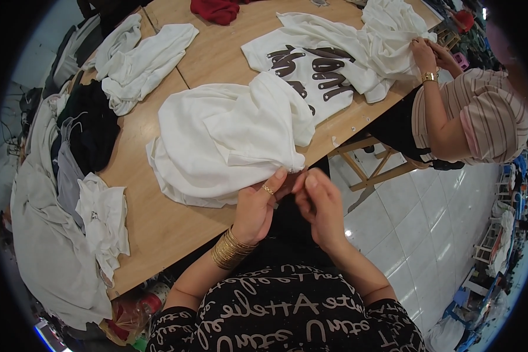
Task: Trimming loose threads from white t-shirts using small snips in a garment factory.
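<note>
A bunched white garment [223,132] lies at the table's near edge in front of me. With thumb and fingers, my left hand [257,206] pinches its right-hand edge. Close beside it, my right hand [321,206] is closed, fingertips pressed together just off the cloth. Whatever those fingertips hold, if anything, is too small to make out. Beyond the garment and touching it is a white printed garment [328,79] with dark shapes on it.
A co-worker [475,117] at the right handles white cloth [393,29]. White clothes [144,64] lie at the far left, with dark [94,123] and grey garments [47,234] along the left edge. Red cloth [216,9] is at the back. A wooden stool [375,167] stands on the tiled floor.
</note>
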Tool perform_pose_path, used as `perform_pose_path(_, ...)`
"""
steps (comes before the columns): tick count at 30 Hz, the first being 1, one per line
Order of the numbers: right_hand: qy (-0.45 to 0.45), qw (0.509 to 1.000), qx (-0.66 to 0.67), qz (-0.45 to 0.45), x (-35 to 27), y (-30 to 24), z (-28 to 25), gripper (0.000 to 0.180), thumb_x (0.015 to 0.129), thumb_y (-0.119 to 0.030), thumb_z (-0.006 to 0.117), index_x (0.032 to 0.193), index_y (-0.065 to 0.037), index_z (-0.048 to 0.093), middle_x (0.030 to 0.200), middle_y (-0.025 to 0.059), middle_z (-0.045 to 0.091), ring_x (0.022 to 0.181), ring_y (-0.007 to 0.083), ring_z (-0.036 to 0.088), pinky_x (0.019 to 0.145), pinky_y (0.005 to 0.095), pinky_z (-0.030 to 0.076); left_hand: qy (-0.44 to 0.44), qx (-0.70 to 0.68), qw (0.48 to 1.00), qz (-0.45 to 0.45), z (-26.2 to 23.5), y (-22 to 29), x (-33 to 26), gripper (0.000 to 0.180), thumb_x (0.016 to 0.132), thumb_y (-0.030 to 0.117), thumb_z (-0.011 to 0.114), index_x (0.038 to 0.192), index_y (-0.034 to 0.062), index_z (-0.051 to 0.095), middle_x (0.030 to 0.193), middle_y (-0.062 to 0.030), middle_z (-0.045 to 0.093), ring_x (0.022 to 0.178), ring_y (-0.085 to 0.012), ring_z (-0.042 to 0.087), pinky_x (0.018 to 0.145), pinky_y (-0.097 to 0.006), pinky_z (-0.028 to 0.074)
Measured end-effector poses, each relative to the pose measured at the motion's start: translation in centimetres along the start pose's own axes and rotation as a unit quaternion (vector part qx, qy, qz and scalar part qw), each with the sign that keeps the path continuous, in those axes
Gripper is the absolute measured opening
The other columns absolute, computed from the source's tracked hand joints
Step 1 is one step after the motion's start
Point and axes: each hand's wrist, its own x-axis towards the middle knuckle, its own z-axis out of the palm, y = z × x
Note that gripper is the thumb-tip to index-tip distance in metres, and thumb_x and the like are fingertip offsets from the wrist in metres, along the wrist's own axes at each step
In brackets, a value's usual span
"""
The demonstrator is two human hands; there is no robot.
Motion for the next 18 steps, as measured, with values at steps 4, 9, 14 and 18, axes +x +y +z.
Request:
perform_pose_path(4, 0.077, 0.961, -0.202, -0.170, 0.8, -0.4, -0.4, 0.018, 0.078, -0.004, 0.063, 0.092, -0.002, 0.052, 0.069, -0.0054, 0.048, 0.056, 0.0008, 0.037, 0.049, 0.0144, 0.030, 0.002, -0.009, 1.000, -0.021, 0.0, 0.0, -0.1, 0.024, 0.087, 0.013, 0.054, 0.106, -0.0018, 0.055, 0.103, -0.0092, 0.059, 0.094, -0.0158, 0.057, 0.081, -0.030, 0.046)
perform_pose_path(9, 0.087, 0.917, -0.343, -0.185, 1.4, 0.1, -1.1, 0.016, 0.075, -0.006, 0.064, 0.087, -0.002, 0.055, 0.065, -0.0012, 0.053, 0.052, 0.0036, 0.042, 0.048, 0.0173, 0.036, 0.010, 0.038, 0.999, -0.014, -1.0, -0.4, 0.1, 0.024, 0.086, 0.013, 0.056, 0.105, -0.0012, 0.056, 0.102, -0.0083, 0.060, 0.094, -0.0153, 0.057, 0.079, -0.030, 0.047)
perform_pose_path(14, 0.122, 0.852, -0.438, -0.261, 2.0, -0.1, -1.8, 0.019, 0.072, -0.007, 0.066, 0.087, -0.002, 0.055, 0.069, 0.0053, 0.059, 0.054, 0.0092, 0.052, 0.051, 0.0214, 0.043, 0.001, 0.059, 0.998, -0.021, -1.8, -0.5, 0.2, 0.023, 0.087, 0.012, 0.055, 0.105, -0.0011, 0.055, 0.103, -0.0094, 0.060, 0.093, -0.0166, 0.058, 0.077, -0.028, 0.048)
perform_pose_path(18, 0.117, 0.839, -0.455, -0.275, 2.2, 0.0, -2.0, 0.021, 0.073, -0.008, 0.066, 0.089, -0.002, 0.054, 0.073, 0.0063, 0.060, 0.056, 0.0108, 0.054, 0.054, 0.0227, 0.045, -0.027, -0.003, 0.999, -0.017, -0.2, 0.3, 0.0, 0.025, 0.089, 0.012, 0.050, 0.109, -0.0027, 0.052, 0.107, -0.0111, 0.058, 0.099, -0.0197, 0.057, 0.080, -0.029, 0.049)
